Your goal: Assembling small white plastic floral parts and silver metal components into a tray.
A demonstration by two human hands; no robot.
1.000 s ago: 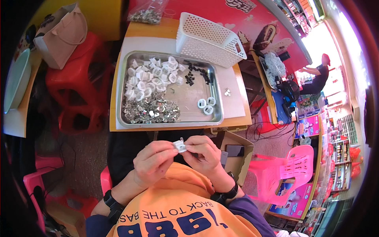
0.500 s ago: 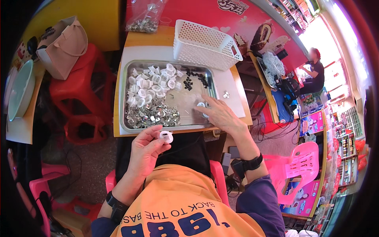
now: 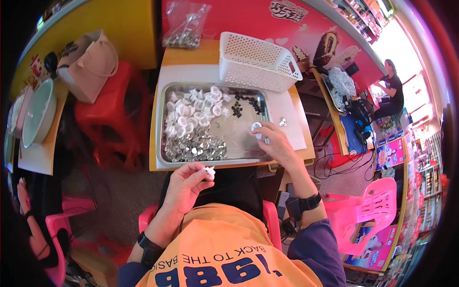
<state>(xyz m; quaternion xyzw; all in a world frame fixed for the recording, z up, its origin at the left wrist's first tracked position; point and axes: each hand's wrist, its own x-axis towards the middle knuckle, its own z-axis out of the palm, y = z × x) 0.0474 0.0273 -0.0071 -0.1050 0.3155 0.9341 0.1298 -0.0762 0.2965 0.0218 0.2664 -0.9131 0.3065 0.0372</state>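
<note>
My left hand (image 3: 188, 185), just off the tray's near edge, pinches a small white plastic piece (image 3: 210, 173) between thumb and fingertips. Over the right part of the metal tray (image 3: 234, 141), my right hand (image 3: 279, 145) has its fingers closed on a white round-ended object (image 3: 256, 126); the fingers cover part of it, so its kind is unclear. Many white plastic parts (image 3: 193, 112) are heaped in the tray's far left. Nearer me lies a pile of small shiny metal parts (image 3: 196, 147). Tiny black parts (image 3: 237, 109) sit at the far right of the tray.
Behind the tray stands a white perforated basket (image 3: 258, 64). A clear bag of metal parts (image 3: 184, 39) rests at the table's far edge. Several small metal bits (image 3: 282, 122) lie on the white sheet at right. Red stools (image 3: 110, 110) stand left, a pink chair (image 3: 366, 215) right.
My right hand has drawn its fingers together and lifted the white round-ended object from the tray. In my left hand the white piece has been turned. The whole view has shifted slightly.
</note>
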